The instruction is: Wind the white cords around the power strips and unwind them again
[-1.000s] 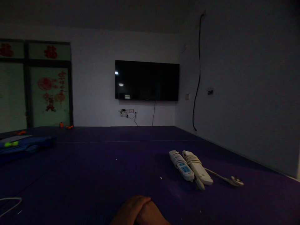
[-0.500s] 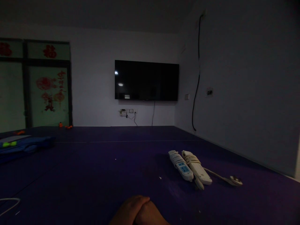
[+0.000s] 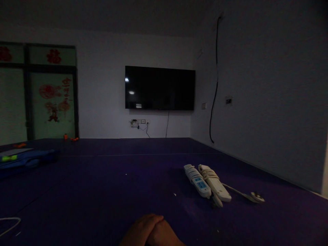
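Observation:
At the bottom centre, my left hand (image 3: 139,228) and my right hand (image 3: 164,235) rest together, low in front of me. The left one laps over the right, its visible fingers pressed together. No object shows in either. The fingers of the right hand are hidden by the overlap and the frame's lower edge. Nearest to them, on the right, lie two white power strips with their cords wound round them: one with a blue socket face (image 3: 201,184) and a plain one (image 3: 219,188). A white plug (image 3: 257,197) trails from a cord.
Purple-covered surface (image 3: 102,191) stretches to the walls. Blue cloth (image 3: 33,160) with a yellow-green item (image 3: 9,158) lies at left, a white cable (image 3: 12,218) lower left. Small orange objects (image 3: 74,139) sit at the back. A television (image 3: 160,88) hangs beyond; a black cable (image 3: 214,95) hangs on the right wall.
The view has shifted very slightly, so things sit a few pixels further left. My hands stay folded in the same place, and the power strips have not moved.

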### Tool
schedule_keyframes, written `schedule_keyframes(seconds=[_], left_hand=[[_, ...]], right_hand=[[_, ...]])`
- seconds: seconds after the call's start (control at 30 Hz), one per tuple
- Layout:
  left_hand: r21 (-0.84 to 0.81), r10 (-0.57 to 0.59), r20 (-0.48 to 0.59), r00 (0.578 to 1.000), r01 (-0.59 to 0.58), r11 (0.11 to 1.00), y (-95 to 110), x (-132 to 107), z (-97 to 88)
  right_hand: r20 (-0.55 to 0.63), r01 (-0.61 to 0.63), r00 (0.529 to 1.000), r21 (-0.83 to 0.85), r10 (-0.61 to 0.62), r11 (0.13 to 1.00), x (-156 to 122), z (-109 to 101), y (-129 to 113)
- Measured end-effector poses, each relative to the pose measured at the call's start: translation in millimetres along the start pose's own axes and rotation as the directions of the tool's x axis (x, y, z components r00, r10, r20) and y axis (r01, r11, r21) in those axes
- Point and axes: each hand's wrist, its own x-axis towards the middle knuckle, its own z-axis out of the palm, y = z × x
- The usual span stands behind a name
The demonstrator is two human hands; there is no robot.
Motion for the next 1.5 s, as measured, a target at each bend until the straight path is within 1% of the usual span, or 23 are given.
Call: schedule_keyframes(seconds=[0.17,0.33,0.47,0.53,0.67,0.87,1.03,1.2,1.4,1.5], left_hand=[[0.009,-0.004,-0.014,1.0,0.004,1.0,-2,-2,1.4],[0.023,0.008,-0.007,1.0,-0.007,1.0,-1,-2,-0.8],[0.005,0.039,-0.036,0.999,-0.039,0.999,1,-2,-1.3],[0.004,0.036,-0.04,0.999,-0.036,0.999,1,-2,-0.7],[0.016,-0.003,-0.023,1.0,0.003,1.0,1,-2,0.6],[-0.006,0.034,-0.043,0.998,-0.035,0.999,-3,-2,2.7],[0.003,0.026,-0.05,0.998,-0.026,1.0,-7,-1,4.5],[0.0,0.043,-0.057,0.997,-0.043,0.999,-6,0,4.2],[0.002,0.003,-0.011,1.0,-0.003,1.0,-3,-1,2.7],[0.0,0.005,-0.015,1.0,-0.005,1.0,-2,-1,1.4]], right_hand=[[0.001,0.002,1.0,0.002,-0.002,1.0,-1,-2,-1],[-0.009,0.005,1.0,0.002,-0.005,1.0,-2,-8,-5],[-0.011,0.017,1.0,0.008,-0.017,1.0,-1,-12,-7],[-0.012,0.015,1.0,0.01,-0.015,1.0,-1,-12,-7],[-0.016,-0.011,1.0,0.012,0.011,1.0,-2,-9,-5],[-0.021,-0.02,1.0,0.029,0.021,0.999,0,-3,-2],[-0.016,-0.007,1.0,0.04,0.008,0.999,0,1,0],[-0.004,0.0,1.0,0.036,0.001,0.999,0,4,3],[0.003,-0.003,1.0,0.029,0.003,1.0,1,9,6],[-0.001,-0.011,1.0,0.028,0.011,1.0,-1,12,9]])
